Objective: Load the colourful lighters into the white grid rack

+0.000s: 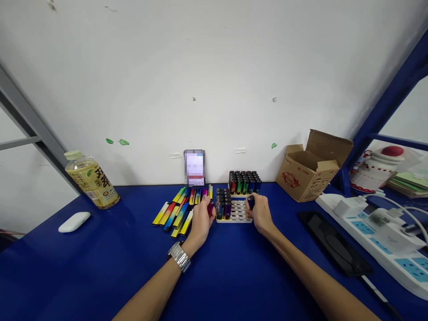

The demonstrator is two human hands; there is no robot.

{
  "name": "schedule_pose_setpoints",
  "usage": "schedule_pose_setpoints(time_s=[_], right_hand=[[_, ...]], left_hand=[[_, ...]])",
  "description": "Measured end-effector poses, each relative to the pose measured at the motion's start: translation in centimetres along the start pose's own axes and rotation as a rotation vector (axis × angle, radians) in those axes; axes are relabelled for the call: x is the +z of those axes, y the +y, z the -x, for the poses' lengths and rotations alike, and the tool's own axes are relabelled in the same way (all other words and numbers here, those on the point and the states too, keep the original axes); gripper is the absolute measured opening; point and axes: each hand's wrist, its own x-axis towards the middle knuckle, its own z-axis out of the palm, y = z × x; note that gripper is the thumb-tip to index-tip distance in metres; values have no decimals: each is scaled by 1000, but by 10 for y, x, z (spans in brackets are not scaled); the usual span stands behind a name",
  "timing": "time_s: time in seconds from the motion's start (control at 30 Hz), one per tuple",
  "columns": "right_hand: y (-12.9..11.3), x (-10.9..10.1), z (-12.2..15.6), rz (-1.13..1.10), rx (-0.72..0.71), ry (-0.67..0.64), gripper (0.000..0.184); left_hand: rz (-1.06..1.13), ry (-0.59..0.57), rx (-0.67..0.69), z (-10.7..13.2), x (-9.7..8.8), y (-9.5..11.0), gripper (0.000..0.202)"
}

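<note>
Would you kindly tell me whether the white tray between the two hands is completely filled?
No, the white tray is bare across its middle, beside the dark-topped pieces standing at its left end.

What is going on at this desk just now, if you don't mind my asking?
At a blue table, a person's left hand holds a dark red piece, and the right hand grips a dark-topped cylinder by a white rack. Upright cylinders stand in the rack's left side, with open holes beside them. A second group stands behind, and multicoloured sticks lie to the left.
</note>
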Motion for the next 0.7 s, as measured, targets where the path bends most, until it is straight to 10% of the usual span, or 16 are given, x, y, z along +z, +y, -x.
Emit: schedule_pose_setpoints(time_s=[0.7], right_hand=[[7, -8, -15, 538, -367, 1, 20]], left_hand=[[-36, 28, 37, 2, 1, -1, 56]])
